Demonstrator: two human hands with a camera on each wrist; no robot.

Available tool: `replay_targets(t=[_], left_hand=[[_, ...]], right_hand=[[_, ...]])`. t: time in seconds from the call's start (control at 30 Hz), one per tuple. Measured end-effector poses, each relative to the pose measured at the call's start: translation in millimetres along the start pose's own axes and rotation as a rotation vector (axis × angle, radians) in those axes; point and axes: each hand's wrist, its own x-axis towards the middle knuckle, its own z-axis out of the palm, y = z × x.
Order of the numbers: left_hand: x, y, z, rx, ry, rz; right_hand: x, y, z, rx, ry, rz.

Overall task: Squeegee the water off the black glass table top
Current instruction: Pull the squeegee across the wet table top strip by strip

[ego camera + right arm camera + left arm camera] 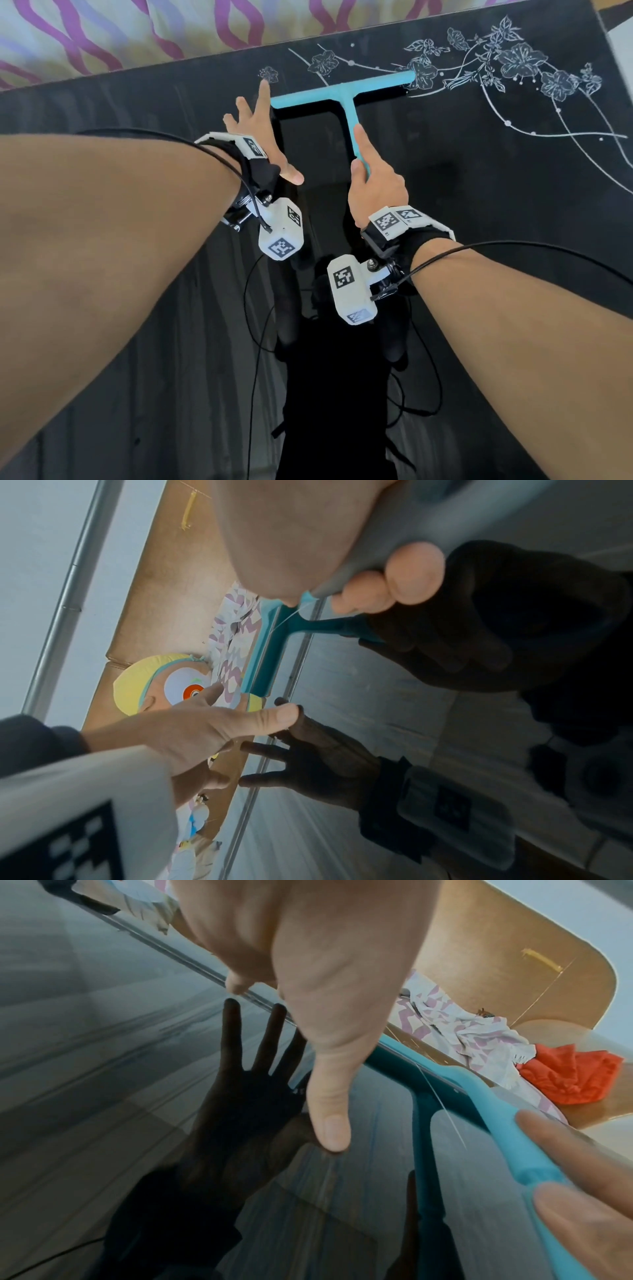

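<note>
Turquoise squeegee (pixel 346 99) lies blade-down near the far edge of the black glass desk (pixel 479 192), its handle held in the right hand (pixel 375 192) grip, left hand (pixel 260 137) spread wide beside the blade's left end.

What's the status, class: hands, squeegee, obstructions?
Right hand grips squeegee handle. Left hand open, fingers spread beside blade's left end. Blade near table top far edge. Nothing in the way.
</note>
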Motion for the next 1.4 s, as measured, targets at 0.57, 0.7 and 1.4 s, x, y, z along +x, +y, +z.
replay_targets(t=[0.57, 0.7, 1.4], left_hand=[[-142.8, -13.6, 45.6, -0.009, -0.076, -0.057], [-183.4, -12.2, 49.3, 0.026, -0.157, -0.088], [-334.6, -14.5, 106.6, 0.086, -0.083, 0.0]], right_hand=[[-111.9, 53.7, -40.6, -0.069, -0.197, -0.018], [-138.3, 69.6, -52.1, -0.079, -0.235, -0.017], [-272.0, 153.5, -59.7, -0.031, -0.18, 0.0]])
